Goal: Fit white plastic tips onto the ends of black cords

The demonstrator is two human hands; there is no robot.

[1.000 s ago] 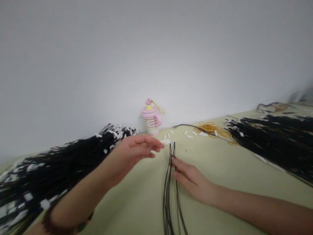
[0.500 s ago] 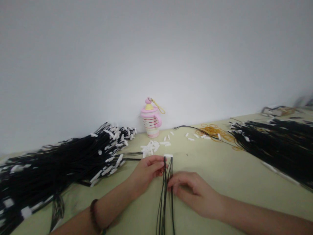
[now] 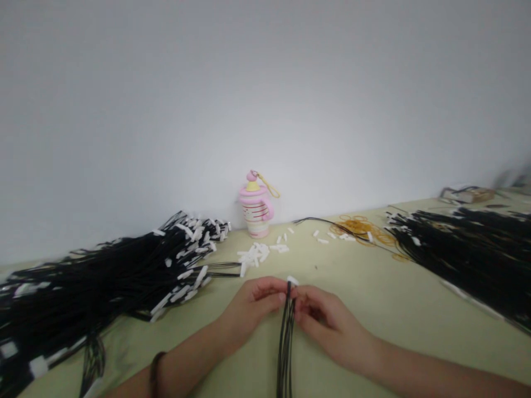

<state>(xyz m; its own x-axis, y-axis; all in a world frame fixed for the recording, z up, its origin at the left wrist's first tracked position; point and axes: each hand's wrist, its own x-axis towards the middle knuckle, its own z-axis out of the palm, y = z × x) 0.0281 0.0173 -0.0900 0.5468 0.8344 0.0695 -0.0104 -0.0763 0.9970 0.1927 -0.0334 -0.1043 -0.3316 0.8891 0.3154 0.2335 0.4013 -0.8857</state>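
A white connector [image 3: 292, 281] tops a bundle of thin black wires [image 3: 285, 354] that runs down toward me. From the left, my left hand [image 3: 251, 312] pinches the wires just under the connector, fingertips closed. On the other side, my right hand [image 3: 332, 320] has its fingers curled and closed at the wires by the connector. Both sets of fingertips nearly meet there, and the exact grip is partly hidden. Just beyond lies a small heap of loose white connectors [image 3: 254, 254].
To the left lies a big pile of black wire harnesses [image 3: 103, 276] with white ends; another pile of black wires [image 3: 464, 249] is at right. A pink-lidded toy cup [image 3: 256, 210] stands against the wall. Yellow rubber bands [image 3: 359, 225] lie right of it on the pale green table [image 3: 373, 293].
My right hand has moved up the wires to the connector beside my left fingertips. The connector has turned and shifted slightly right and nearer, and the wires are gathered closer together.
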